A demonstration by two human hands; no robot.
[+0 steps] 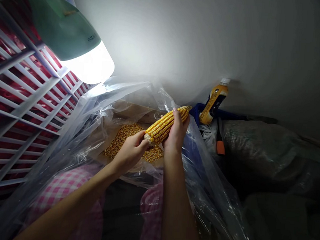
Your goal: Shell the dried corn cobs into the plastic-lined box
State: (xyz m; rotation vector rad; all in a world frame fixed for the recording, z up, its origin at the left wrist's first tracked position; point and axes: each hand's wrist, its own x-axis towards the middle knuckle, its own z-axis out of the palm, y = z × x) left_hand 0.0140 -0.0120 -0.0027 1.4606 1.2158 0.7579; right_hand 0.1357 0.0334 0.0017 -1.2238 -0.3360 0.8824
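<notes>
A yellow ear of corn (160,128) is held at a slant between both hands, its pale blunt end toward the lower left. My right hand (177,132) wraps round its upper right part, thumb along the top. At the lower end, the closed fingers of my left hand (135,146) grip the cob, and its underside is hidden. Loose corn kernels (123,137) lie in a heap below, inside a clear plastic bag (84,139) spread open over the lap. Brown paper or cardboard lies around the kernels.
A lit green lamp (64,29) hangs at upper left beside a white plastic lattice crate (22,119) with red material behind it. To the right stand a yellow drink bottle (214,102), an orange-tipped tool (220,147) and a large dark sack (272,152). A pale wall rises behind.
</notes>
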